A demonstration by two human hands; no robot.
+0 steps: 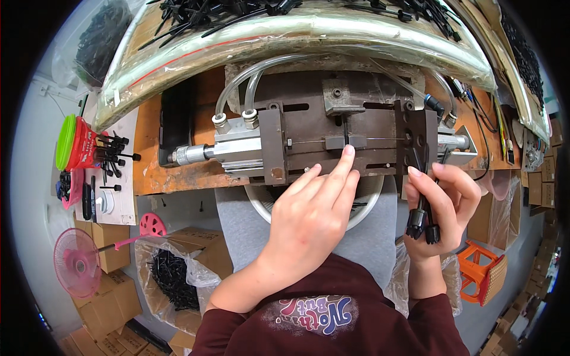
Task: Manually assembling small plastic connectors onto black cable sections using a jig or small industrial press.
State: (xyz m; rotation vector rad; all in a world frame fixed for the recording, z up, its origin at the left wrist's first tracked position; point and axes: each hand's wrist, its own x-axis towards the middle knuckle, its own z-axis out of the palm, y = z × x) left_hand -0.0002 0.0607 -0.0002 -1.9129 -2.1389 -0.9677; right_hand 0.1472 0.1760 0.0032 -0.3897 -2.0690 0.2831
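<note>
My left hand [314, 210] reaches up to a small metal press fixture [332, 139] on the bench; its index fingertip touches the dark block where a thin black plastic tie [346, 127] stands in the slot. The other fingers are loosely spread. My right hand [442, 204] is closed around a few black plastic ties [423, 222], their heads pointing down below my fist, just right of the fixture's end plate [421, 139]. A pneumatic cylinder [228, 145] with clear hoses sits on the fixture's left.
A plastic-lined tray of loose black ties [285, 15] lies above the fixture. A round white bowl [368, 202] rests on my grey-clad lap. Left are a bagged box of black ties [172, 276], a pink fan [77, 261] and stacked coloured plates [71, 142]. An orange stool [481, 270] stands right.
</note>
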